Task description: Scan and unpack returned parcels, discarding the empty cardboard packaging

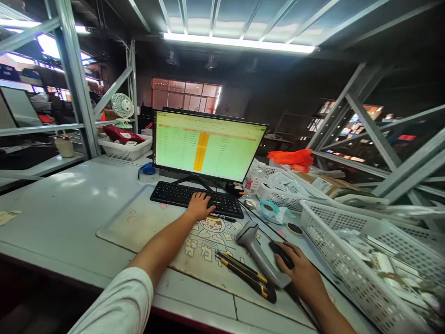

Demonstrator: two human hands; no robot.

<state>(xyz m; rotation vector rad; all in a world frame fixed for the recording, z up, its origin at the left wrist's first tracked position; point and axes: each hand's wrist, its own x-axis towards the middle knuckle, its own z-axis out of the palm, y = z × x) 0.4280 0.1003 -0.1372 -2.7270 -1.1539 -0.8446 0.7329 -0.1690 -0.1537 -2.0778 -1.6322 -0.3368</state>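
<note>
My left hand (200, 206) rests on the black keyboard (170, 191) with its fingers extended over the keys. My right hand (301, 269) is wrapped over a black computer mouse (283, 255) at the right side of the desk mat (135, 222). Beside the mouse lies a grey barcode scanner (262, 255). Black-and-yellow utility knives (246, 276) lie left of the scanner. A dark pen (224, 217) lies along the keyboard's front edge. Behind the keyboard stands a monitor (181, 144) with a green spreadsheet and one orange column; its text is too small to read.
At the right, a white perforated basket (333, 243) holds loose papers and packets. A roll of blue tape (148, 172) stands left of the monitor, near a white basket (134, 150) with red packages. Teal tape (269, 209) lies right of the keyboard. Metal frame posts (74, 79) flank the desk.
</note>
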